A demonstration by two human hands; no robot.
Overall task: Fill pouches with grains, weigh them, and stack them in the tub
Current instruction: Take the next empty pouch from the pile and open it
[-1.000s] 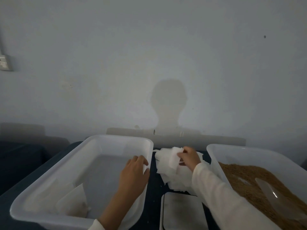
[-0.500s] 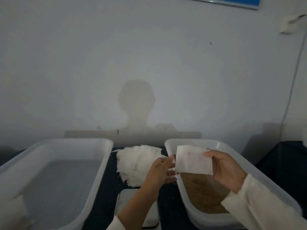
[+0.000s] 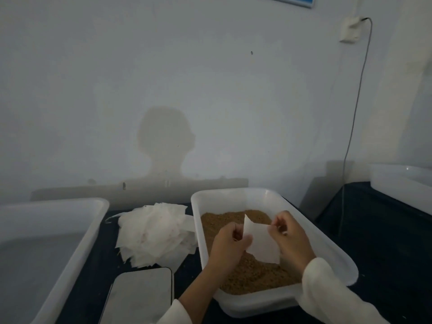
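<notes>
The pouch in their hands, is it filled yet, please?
Apparently empty: the pouch hangs flat between the left hand and right hand.

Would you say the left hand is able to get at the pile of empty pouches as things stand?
Probably yes, once freed: the left hand now pinches a pouch over the grain tub. The pile of pouches lies open just beyond the tub's left wall, with nothing between.

Translucent glossy plastic tub (image 3: 327,242) — matt papery pouch (image 3: 260,244) (thin), granular grains (image 3: 252,274)

White pouch (image 3: 261,244) above brown grains (image 3: 252,272)
</notes>
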